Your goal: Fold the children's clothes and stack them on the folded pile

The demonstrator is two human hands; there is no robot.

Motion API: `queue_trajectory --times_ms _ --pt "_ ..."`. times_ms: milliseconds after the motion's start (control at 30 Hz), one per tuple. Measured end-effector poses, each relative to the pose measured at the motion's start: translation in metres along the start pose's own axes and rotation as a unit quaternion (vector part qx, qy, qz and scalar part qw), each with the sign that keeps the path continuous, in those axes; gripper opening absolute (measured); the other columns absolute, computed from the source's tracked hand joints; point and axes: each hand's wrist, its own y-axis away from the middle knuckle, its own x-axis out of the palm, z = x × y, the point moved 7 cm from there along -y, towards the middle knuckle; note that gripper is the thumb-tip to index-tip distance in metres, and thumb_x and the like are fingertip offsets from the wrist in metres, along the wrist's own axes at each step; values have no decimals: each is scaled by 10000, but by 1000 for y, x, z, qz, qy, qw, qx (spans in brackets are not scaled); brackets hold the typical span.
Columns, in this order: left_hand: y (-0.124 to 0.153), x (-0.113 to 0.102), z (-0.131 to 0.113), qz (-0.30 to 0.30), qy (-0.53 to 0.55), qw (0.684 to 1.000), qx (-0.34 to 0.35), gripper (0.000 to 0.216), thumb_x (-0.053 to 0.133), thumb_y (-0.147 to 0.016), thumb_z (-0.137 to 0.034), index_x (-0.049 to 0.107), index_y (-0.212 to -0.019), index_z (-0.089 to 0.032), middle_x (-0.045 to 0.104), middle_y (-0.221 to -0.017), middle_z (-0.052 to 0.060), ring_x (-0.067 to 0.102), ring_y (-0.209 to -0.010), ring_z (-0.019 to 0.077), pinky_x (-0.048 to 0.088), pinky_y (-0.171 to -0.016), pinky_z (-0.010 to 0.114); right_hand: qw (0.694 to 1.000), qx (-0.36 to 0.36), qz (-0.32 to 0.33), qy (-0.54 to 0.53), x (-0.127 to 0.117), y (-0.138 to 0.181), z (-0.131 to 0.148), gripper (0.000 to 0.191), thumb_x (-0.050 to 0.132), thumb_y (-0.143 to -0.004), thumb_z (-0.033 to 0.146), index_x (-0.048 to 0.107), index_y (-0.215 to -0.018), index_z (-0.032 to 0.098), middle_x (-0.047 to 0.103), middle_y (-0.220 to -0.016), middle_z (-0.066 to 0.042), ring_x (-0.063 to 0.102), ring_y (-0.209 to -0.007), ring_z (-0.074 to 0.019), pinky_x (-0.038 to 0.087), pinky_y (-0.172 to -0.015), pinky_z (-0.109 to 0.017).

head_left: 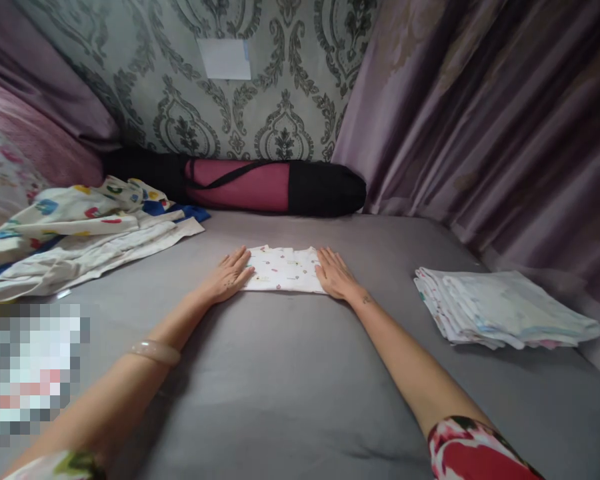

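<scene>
Both hands lie flat with fingers extended, grip unclosed: left hand (229, 272) presses the left edge and right hand (335, 273) the right edge of a folded patterned cloth (283, 269), centred on the grey bed (280, 387). Folded stack (505, 308) lies well apart, right.

Grey bed (290, 373); folded cloth (284, 269); stack (505, 310); pile (80, 230)

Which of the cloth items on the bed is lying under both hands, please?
The small folded white printed cloth at the centre; the folded stack and the colourful heap lie untouched on either side.
</scene>
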Motion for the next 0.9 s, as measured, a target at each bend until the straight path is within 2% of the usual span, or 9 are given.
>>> queue_trajectory --times_ms 133,200,267,367,467,600,767,900 --pt "-1 0 0 -13 11 1000 -4 663 206 -958 -527 280 -1490 -138 202 -1570 115 196 -1445 235 148 -1173 448 1000 -5 11 5 3 -1 -4 614 194 -962 363 254 -1493 59 224 -1565 -125 122 -1455 -219 109 -1174 -402" --pt "1 -6 -1 -41 36 998 -7 663 224 -953 -533 316 -1474 -133 235 -1563 117 218 -1439 232 170 -1173 426 1000 -1 17 9 -3 -3 2 605 196 -964 356 260 -1493 69 232 -1562 -126 135 -1453 -222 109 -1173 -411" --pt "4 -15 -2 -90 71 993 -7 662 241 -948 -539 373 -1445 -121 276 -1551 117 229 -1436 228 198 -1171 403 1000 -12 1 11 -11 -7 19 582 199 -970 352 278 -1495 113 226 -1566 -111 132 -1454 -230 81 -1172 -439" --pt "10 -26 -3 -141 106 984 6 656 261 -945 -544 436 -1403 -108 341 -1522 119 215 -1440 227 202 -1173 407 997 -68 -23 -6 -16 -15 61 558 206 -979 371 291 -1496 180 215 -1574 -73 111 -1457 -233 58 -1168 -467" --pt "11 -26 -4 -140 112 984 10 638 269 -943 -542 457 -1390 -128 397 -1492 113 222 -1438 234 203 -1170 442 995 -94 -5 -27 -2 -23 92 568 207 -982 385 284 -1497 160 234 -1569 -70 136 -1453 -219 80 -1169 -444" --pt "10 -24 -3 -143 118 983 15 636 296 -935 -537 460 -1385 -119 406 -1484 123 226 -1437 241 217 -1164 455 996 -79 -5 -28 12 -26 98 570 223 -981 385 294 -1492 142 263 -1558 -71 169 -1445 -209 75 -1171 -424" --pt "10 -24 0 -158 129 979 23 640 339 -924 -534 471 -1372 -96 431 -1463 147 246 -1428 260 236 -1157 458 997 -76 14 -19 7 -29 101 564 247 -975 368 312 -1483 133 278 -1552 -83 180 -1441 -227 75 -1167 -449" --pt "10 -24 4 -178 144 973 31 632 344 -925 -527 497 -1345 -80 454 -1442 162 265 -1421 266 254 -1152 457 996 -87 -14 -13 3 -34 120 559 241 -977 343 292 -1489 123 266 -1557 -83 143 -1450 -222 33 -1169 -443"
